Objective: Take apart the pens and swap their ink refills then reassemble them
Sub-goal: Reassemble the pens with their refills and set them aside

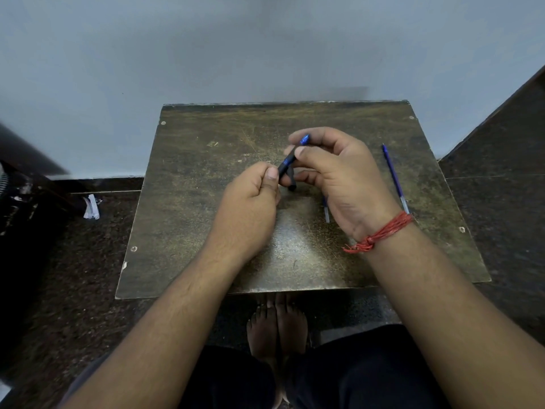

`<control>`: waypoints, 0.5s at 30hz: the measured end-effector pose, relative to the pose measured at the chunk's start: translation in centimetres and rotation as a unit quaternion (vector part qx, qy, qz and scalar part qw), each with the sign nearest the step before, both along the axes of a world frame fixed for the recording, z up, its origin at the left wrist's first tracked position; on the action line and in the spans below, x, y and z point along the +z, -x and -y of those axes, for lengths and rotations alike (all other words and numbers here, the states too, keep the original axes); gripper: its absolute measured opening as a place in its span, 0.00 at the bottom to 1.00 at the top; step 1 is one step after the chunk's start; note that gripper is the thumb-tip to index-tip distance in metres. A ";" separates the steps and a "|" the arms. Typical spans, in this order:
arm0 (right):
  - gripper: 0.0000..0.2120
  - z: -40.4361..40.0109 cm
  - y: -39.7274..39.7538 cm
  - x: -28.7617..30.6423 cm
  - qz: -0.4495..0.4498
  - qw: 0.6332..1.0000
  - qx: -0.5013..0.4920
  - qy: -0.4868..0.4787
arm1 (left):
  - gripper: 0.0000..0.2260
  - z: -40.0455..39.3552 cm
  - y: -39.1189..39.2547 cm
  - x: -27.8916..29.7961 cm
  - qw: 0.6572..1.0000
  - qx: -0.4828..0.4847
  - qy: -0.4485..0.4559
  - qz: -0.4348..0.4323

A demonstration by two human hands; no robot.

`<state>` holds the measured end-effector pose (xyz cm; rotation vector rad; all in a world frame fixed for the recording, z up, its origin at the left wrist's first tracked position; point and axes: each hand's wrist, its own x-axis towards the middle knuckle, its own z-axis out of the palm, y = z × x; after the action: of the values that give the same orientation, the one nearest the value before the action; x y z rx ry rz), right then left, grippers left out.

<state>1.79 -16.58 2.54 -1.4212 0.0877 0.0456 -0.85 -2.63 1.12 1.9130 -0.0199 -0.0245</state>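
Note:
My right hand [339,172] grips a blue pen barrel with a black grip section [290,160], tilted with the blue end up and away. My left hand [253,196] is closed at the black lower end of that barrel; a small black piece [290,184] shows just below it between the two hands. A thin blue ink refill [395,177] lies on the table to the right of my right hand. Another thin refill or pen part [326,209] lies partly hidden under my right palm.
The work happens on a small worn brown table [191,202] set against a pale wall. The dark floor surrounds it, with a crumpled paper scrap [92,207] at the left. My bare feet [277,323] rest under the table's near edge.

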 end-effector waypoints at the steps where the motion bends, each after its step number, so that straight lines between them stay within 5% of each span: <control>1: 0.12 0.1 0.0 0.1 -0.006 1.000 0.010 -0.014 | 0.14 0.0 0.0 0.0 1.000 0.001 -0.002 0.000; 15: 0.03 0.1 0.0 0.0 -0.004 0.999 -0.019 0.031 | 0.14 0.0 0.2 0.2 1.000 0.000 -0.004 -0.002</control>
<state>1.82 -16.64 2.52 -1.4808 0.1246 0.0171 -1.03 -2.59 1.29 1.9203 -0.0178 -0.0293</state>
